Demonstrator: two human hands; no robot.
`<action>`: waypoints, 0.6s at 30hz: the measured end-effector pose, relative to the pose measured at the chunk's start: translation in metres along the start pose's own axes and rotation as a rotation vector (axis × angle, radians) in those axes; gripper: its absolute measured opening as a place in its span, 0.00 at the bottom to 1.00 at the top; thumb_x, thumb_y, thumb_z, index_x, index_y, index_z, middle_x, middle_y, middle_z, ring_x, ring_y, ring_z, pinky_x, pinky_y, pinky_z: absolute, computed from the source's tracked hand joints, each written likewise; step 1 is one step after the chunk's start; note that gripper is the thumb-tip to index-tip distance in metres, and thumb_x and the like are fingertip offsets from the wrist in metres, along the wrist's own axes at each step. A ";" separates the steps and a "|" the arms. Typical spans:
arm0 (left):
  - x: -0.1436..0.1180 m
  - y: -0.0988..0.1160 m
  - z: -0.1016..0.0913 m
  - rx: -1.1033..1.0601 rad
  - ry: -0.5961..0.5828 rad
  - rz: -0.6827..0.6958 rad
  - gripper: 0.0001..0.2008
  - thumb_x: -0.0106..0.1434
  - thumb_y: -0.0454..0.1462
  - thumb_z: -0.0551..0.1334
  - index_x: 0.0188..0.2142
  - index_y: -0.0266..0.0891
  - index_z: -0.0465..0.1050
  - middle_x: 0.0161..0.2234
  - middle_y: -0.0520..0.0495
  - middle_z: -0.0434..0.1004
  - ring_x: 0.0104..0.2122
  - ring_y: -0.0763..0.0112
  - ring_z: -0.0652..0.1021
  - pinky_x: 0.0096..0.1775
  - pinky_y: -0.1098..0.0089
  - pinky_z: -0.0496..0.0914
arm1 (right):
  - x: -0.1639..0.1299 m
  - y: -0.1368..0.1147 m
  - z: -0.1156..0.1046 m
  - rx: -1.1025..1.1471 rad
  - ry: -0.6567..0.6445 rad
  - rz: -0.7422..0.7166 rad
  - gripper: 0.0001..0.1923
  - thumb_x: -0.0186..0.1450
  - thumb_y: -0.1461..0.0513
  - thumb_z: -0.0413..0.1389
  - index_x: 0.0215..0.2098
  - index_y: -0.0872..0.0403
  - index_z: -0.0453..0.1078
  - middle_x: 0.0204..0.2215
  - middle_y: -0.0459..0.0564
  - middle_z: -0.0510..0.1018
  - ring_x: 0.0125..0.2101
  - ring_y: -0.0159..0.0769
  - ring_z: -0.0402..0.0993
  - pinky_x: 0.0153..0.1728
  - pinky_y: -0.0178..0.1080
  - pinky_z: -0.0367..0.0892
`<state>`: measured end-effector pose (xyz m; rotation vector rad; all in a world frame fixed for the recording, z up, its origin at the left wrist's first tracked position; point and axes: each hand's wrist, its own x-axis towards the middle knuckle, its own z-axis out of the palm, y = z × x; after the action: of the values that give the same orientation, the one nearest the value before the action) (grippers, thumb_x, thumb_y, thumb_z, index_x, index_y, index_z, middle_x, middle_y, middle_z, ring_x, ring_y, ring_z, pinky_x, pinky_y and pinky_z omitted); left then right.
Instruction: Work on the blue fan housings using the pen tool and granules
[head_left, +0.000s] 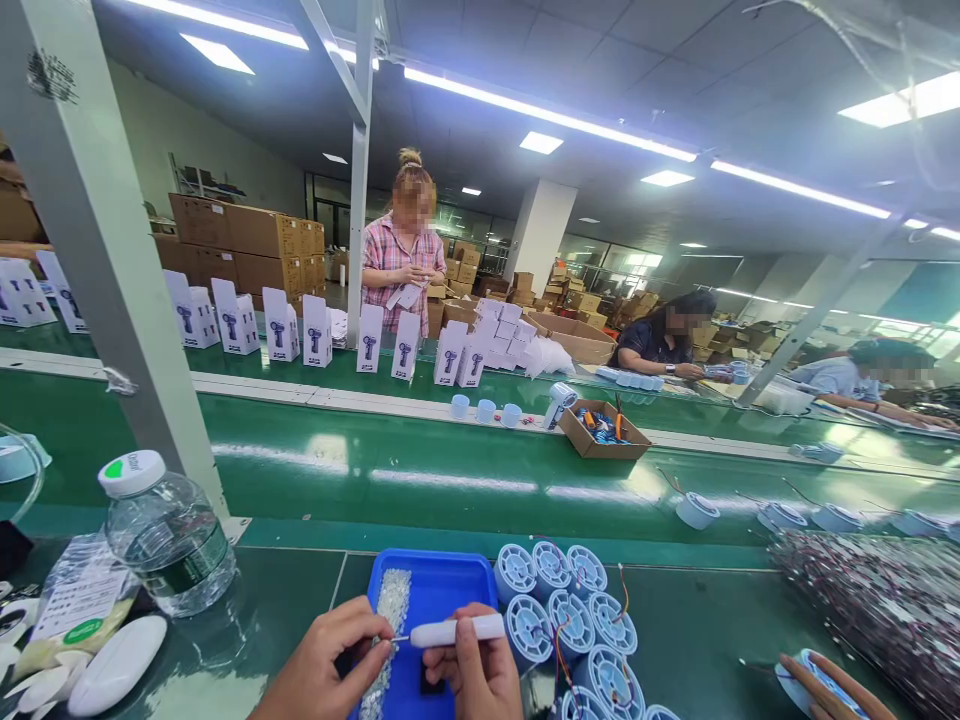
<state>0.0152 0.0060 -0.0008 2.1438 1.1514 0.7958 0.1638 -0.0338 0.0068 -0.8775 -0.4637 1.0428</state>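
In my right hand (476,660) is a white tool (457,631) with a tapered body and a thin metal shaft pointing left, like a small screwdriver. My left hand (337,655) pinches at the shaft's tip; whatever is between thumb and finger is too small to make out. Both hands are over a blue tray (442,567). Small clear pieces (394,597) lie along the tray's left side, and a dark object (432,684) shows partly below my right hand. Light-blue round housings (571,620) with thin wires stand in rows right of the tray.
A water bottle (172,540) and a bag (79,600) stand left. Beyond runs a green conveyor (420,470) with a cardboard box (604,432) of tools and several white cartons (316,330). At lower right, another person's hand (832,690) holds a light-blue part near bundled wires (862,590).
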 end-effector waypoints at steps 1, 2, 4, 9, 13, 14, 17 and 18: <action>0.000 0.001 -0.001 -0.013 -0.010 -0.003 0.15 0.65 0.45 0.54 0.33 0.42 0.76 0.29 0.47 0.74 0.30 0.72 0.75 0.33 0.75 0.68 | 0.003 0.009 -0.002 0.020 0.003 0.006 0.24 0.51 0.45 0.69 0.32 0.52 0.68 0.22 0.44 0.77 0.15 0.34 0.69 0.12 0.32 0.60; 0.000 0.001 -0.001 -0.025 -0.020 -0.009 0.15 0.66 0.45 0.54 0.34 0.42 0.76 0.29 0.47 0.74 0.30 0.72 0.75 0.34 0.75 0.68 | 0.006 0.013 -0.007 0.032 0.002 0.005 0.24 0.52 0.45 0.68 0.33 0.52 0.67 0.21 0.43 0.76 0.15 0.33 0.69 0.12 0.31 0.59; 0.001 0.003 -0.003 -0.048 -0.042 -0.026 0.15 0.66 0.45 0.53 0.34 0.42 0.76 0.30 0.48 0.75 0.31 0.72 0.75 0.34 0.75 0.68 | 0.011 0.015 -0.020 0.028 -0.009 -0.007 0.24 0.54 0.45 0.67 0.34 0.53 0.66 0.21 0.43 0.76 0.17 0.33 0.70 0.13 0.31 0.59; 0.002 0.005 -0.004 -0.101 0.002 -0.023 0.14 0.65 0.45 0.55 0.33 0.41 0.76 0.29 0.48 0.75 0.30 0.73 0.75 0.34 0.74 0.67 | 0.010 0.007 -0.029 0.005 -0.031 0.012 0.24 0.57 0.45 0.65 0.37 0.54 0.66 0.24 0.43 0.75 0.19 0.31 0.70 0.16 0.31 0.62; 0.000 0.009 -0.003 -0.176 0.082 0.062 0.11 0.64 0.42 0.58 0.31 0.40 0.77 0.26 0.49 0.75 0.28 0.74 0.74 0.32 0.75 0.66 | 0.005 -0.001 -0.027 0.032 -0.071 0.106 0.24 0.57 0.46 0.66 0.38 0.53 0.65 0.25 0.42 0.75 0.22 0.31 0.71 0.22 0.31 0.66; 0.000 0.010 -0.002 -0.192 0.107 0.077 0.11 0.64 0.41 0.59 0.31 0.39 0.76 0.25 0.49 0.75 0.27 0.75 0.74 0.31 0.75 0.66 | 0.004 -0.003 -0.026 0.039 -0.079 0.130 0.24 0.56 0.46 0.66 0.38 0.53 0.65 0.25 0.42 0.75 0.22 0.32 0.71 0.22 0.31 0.66; -0.001 0.011 0.001 -0.234 0.173 0.103 0.10 0.63 0.40 0.60 0.29 0.38 0.75 0.24 0.49 0.74 0.26 0.75 0.73 0.30 0.76 0.66 | 0.000 -0.006 -0.024 0.069 -0.063 0.147 0.23 0.57 0.47 0.66 0.39 0.52 0.65 0.27 0.42 0.75 0.23 0.32 0.70 0.22 0.32 0.65; -0.001 0.011 0.002 -0.248 0.185 0.106 0.10 0.63 0.39 0.60 0.29 0.38 0.75 0.25 0.49 0.74 0.26 0.75 0.73 0.30 0.75 0.66 | -0.001 -0.007 -0.023 0.076 -0.047 0.138 0.22 0.57 0.48 0.66 0.39 0.52 0.66 0.28 0.41 0.75 0.23 0.32 0.70 0.21 0.32 0.64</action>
<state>0.0218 -0.0001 0.0055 1.9692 0.9763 1.1416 0.1831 -0.0456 -0.0013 -0.8275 -0.4047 1.2018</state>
